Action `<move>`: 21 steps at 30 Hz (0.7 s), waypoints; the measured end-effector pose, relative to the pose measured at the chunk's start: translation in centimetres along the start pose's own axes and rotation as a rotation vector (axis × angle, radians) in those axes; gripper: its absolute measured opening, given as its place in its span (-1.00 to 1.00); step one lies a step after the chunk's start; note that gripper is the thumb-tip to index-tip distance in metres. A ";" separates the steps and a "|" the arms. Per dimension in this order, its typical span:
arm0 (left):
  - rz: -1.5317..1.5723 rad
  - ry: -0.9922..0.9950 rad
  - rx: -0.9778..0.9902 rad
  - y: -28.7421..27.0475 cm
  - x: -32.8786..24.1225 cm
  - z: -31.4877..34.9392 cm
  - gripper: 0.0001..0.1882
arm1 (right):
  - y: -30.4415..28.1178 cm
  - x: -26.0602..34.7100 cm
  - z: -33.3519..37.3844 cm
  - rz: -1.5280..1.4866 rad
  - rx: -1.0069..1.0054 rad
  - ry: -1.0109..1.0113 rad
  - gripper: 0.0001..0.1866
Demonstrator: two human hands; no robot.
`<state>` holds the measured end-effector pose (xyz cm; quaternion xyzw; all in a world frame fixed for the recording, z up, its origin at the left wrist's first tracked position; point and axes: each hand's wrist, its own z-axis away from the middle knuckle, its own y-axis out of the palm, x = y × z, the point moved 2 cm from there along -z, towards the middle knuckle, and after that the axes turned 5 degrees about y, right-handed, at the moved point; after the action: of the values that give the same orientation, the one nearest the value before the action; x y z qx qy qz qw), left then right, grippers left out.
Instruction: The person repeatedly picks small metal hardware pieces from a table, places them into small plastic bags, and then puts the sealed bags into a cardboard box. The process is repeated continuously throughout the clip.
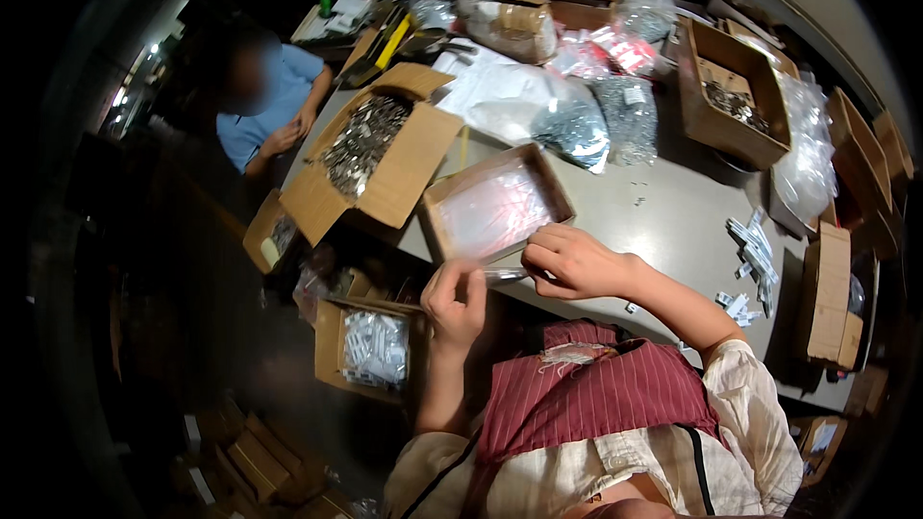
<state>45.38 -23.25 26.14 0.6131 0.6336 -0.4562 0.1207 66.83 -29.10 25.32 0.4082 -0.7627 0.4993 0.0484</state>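
A small clear plastic piece, apparently a bag (505, 275), stretches between my two hands just off the near edge of the table. My left hand (455, 303), slightly blurred, is closed on one end of it. On the other end, the curled fingers of my right hand (575, 264) pinch it beside the corner of a shallow cardboard box (561, 194). That box holds a flat pile of clear plastic bags (495, 204). What lies inside the piece between my hands, if anything, is too small to make out.
An open carton (418, 159) of small metal parts stands left of the shallow box. Bagged parts (375, 351) fill a box below the table's left edge. Metal pieces (755, 255) lie at right. Another box (735, 139) stands far right. Across the left corner sits a person (269, 86).
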 end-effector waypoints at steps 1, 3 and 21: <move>-0.027 -0.074 -0.036 -1.4 1.0 1.1 -0.97 | 1.2 -0.3 -1.4 -0.110 0.033 -0.008 -0.82; -0.090 -0.122 -0.141 -3.8 3.7 3.3 -0.95 | 3.7 -2.1 -2.9 -0.063 0.051 0.032 -0.80; -0.424 -0.298 -0.166 -5.4 13.4 8.1 -0.80 | 11.3 -17.2 -2.8 -0.361 0.067 0.900 -0.68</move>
<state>34.36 -19.30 14.37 0.3811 0.7583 -0.5029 0.1642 69.70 -15.03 10.25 0.2787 -0.5667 0.6341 0.4462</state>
